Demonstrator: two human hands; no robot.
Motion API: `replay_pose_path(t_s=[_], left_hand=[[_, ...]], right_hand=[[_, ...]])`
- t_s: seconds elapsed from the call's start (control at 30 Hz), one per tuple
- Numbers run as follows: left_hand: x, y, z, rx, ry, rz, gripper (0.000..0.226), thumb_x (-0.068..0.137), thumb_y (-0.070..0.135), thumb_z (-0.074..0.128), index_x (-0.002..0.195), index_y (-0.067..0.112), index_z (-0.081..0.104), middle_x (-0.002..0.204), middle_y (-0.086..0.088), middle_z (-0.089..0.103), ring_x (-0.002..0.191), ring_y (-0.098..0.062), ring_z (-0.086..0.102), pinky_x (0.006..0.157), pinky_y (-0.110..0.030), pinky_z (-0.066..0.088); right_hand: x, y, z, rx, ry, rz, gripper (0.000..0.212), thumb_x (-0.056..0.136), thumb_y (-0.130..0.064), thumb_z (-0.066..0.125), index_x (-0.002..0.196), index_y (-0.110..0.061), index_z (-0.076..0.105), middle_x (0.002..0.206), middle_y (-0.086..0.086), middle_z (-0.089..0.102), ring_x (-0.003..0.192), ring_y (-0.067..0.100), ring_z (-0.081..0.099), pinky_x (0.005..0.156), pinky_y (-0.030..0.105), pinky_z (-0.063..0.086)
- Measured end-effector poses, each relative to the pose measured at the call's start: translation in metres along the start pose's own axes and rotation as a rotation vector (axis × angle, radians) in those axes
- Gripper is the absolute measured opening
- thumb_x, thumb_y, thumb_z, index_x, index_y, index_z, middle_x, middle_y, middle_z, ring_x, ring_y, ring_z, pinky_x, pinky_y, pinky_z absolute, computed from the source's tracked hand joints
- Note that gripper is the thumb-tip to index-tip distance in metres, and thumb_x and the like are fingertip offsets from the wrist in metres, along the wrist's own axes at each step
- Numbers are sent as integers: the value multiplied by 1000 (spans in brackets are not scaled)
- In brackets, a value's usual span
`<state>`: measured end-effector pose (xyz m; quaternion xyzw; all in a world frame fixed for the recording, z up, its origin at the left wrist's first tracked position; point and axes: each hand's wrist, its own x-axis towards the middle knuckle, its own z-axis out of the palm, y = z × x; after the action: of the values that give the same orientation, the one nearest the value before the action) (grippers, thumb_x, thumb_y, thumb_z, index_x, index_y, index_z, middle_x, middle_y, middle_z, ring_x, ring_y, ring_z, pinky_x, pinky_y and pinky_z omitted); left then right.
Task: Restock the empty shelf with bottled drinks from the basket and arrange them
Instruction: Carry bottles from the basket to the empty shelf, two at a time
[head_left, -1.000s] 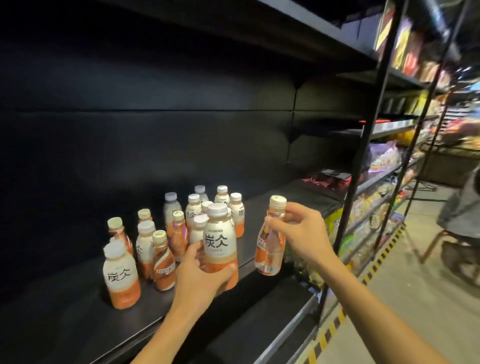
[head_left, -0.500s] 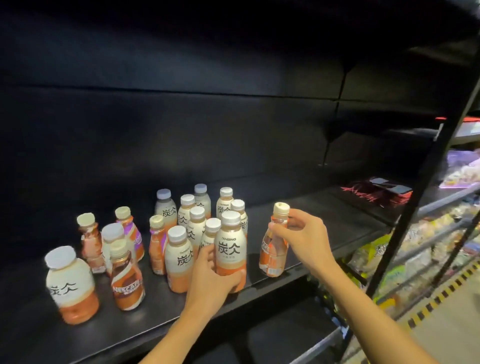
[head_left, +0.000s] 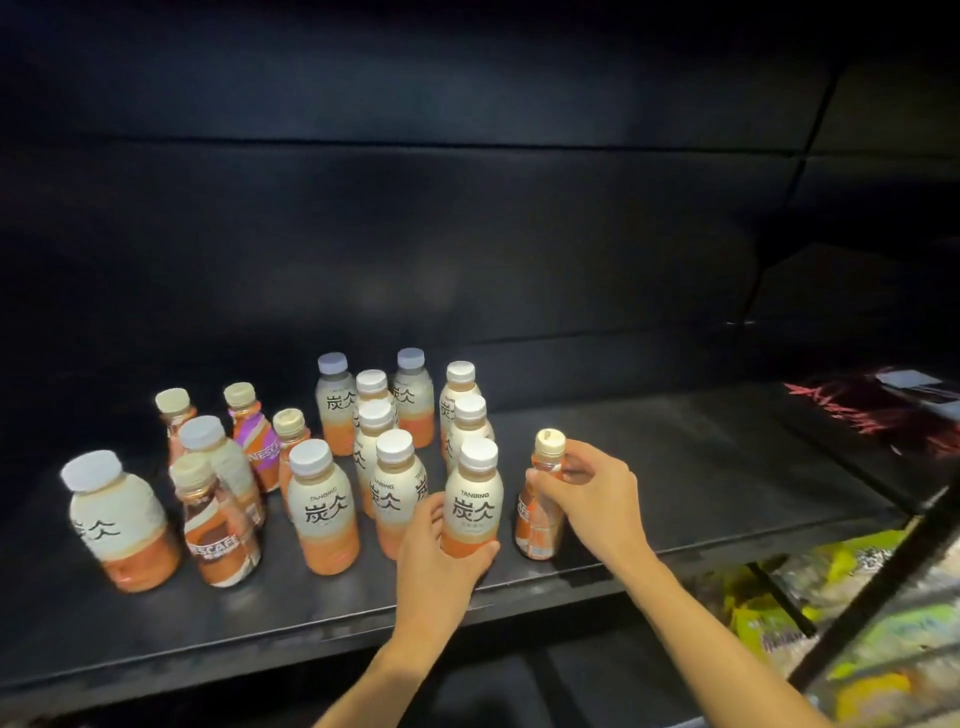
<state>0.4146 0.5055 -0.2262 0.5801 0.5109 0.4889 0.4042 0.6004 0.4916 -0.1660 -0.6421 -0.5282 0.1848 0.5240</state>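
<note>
Fingers (head_left: 470, 553) of left hand (head_left: 441, 558): wrapped round the lower body of a Tanbing bottle (head_left: 472, 499), thumb on its left side, bottle upright on the shelf (head_left: 701, 467) near the front edge. Right hand (head_left: 597, 499): fingertips pinching the neck of a Nescafe bottle (head_left: 540, 504) just under its cap; bottle upright, just right of the Tanbing bottle, base on or close above the shelf, cannot tell which. Room: bare shelf to the right and behind; bottle cluster (head_left: 311, 457) crowds the left. Looks: Tanbing bottle cream over orange, white cap, black characters; Nescafe bottle slimmer, clear with orange label, beige cap.
</note>
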Motion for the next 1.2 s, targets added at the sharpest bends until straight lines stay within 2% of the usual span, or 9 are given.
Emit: replay_pose_path(t_s=[0.27,0.37,0.47,0.57,0.73,0.83,0.9,1.07,1.2], left_hand=[[16,-8,16,6,-46,-5,70,74,13,89,121,44,47,121,26,61,110,11,59,83,-7,49],[21,-7,17,30,-46,18,68,74,11,88,115,47,48,118,29,59,109,13,59,83,-5,48],[21,-6,20,64,-48,13,68,74,12,88,118,46,47,119,28,58,113,5,60,89,-10,49],[16,-1,21,108,-48,23,77,75,18,88,136,35,43,127,19,58,120,-6,58,100,-23,49],[-2,36,13,235,-12,92,71,88,31,75,147,32,35,128,25,46,119,6,44,90,-8,34],[-12,71,2,393,22,145,65,97,41,61,153,27,31,144,15,46,130,-5,44,97,-20,29],[-13,92,-7,514,27,177,54,99,46,54,147,26,38,143,7,51,129,-15,50,90,-25,35],[-12,127,-42,819,23,238,41,99,58,39,116,26,59,109,3,68,94,-20,65,76,-39,53],[-21,144,-88,1053,121,306,46,100,56,37,98,21,67,97,-3,71,89,-25,67,73,-37,53]], right_hand=[[14,13,4,-11,-33,27,38,81,-27,86,103,-46,62,96,-27,69,95,-12,65,74,6,48],[15,16,4,-14,-48,46,37,80,-28,87,102,-46,63,98,-24,71,96,-12,65,73,6,49],[17,19,2,-13,-72,55,33,80,-30,87,103,-41,66,100,-20,72,97,-8,67,80,11,50],[19,19,-1,-4,-109,47,35,80,-29,87,111,-30,70,105,-16,73,98,-4,68,85,15,54],[24,7,-15,-25,-159,-3,52,82,-39,83,128,-26,62,122,-15,68,113,3,64,98,25,52],[31,-11,-27,-123,-187,-42,60,89,-50,74,139,-26,54,138,-7,61,126,11,58,100,26,46],[34,-25,-33,-236,-207,-82,62,92,-55,67,145,-27,50,146,-5,57,131,16,55,99,29,44],[26,-65,-39,-483,-277,-204,65,96,-60,56,150,-25,47,152,-1,52,135,22,52,102,39,47],[7,-97,-31,-585,-308,-345,54,96,-57,57,136,-20,61,135,4,65,124,25,59,106,45,45]])
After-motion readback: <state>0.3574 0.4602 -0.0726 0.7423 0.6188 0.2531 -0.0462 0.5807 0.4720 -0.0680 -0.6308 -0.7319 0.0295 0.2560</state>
